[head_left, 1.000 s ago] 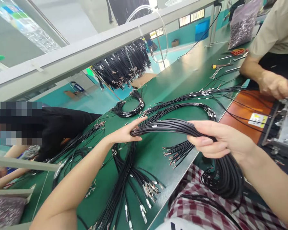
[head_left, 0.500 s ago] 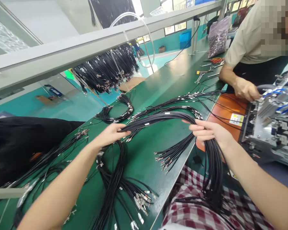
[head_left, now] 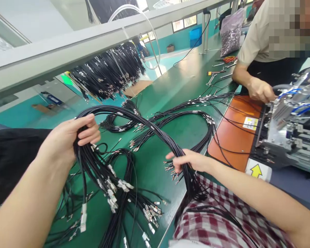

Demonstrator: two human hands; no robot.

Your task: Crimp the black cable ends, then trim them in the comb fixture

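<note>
A thick bundle of black cables [head_left: 141,120] arches between my two hands above the green table. My left hand [head_left: 86,132] is closed around its left part, and the cable ends with silvery connectors [head_left: 112,189] hang below that fist. Toward the table's front edge, my right hand [head_left: 187,161] curls around the bundle's lower right part, thumb and fingers about it. From there the cables drop onto the checked cloth [head_left: 209,220] over my lap. Under the arch lies another cable bundle [head_left: 121,199], its connectors spread on the table.
More coiled cables [head_left: 209,127] lie across the green table [head_left: 188,79]. A co-worker's hand [head_left: 262,90] rests by a metal machine [head_left: 286,131] on the right. Wrenches [head_left: 212,77] and a bag of small parts [head_left: 231,34] sit farther back. A rail [head_left: 67,44] crosses above.
My left hand has moved left and nearer with the bundle, lifting its connector ends off the table. My right hand has shifted left and lower along the cables.
</note>
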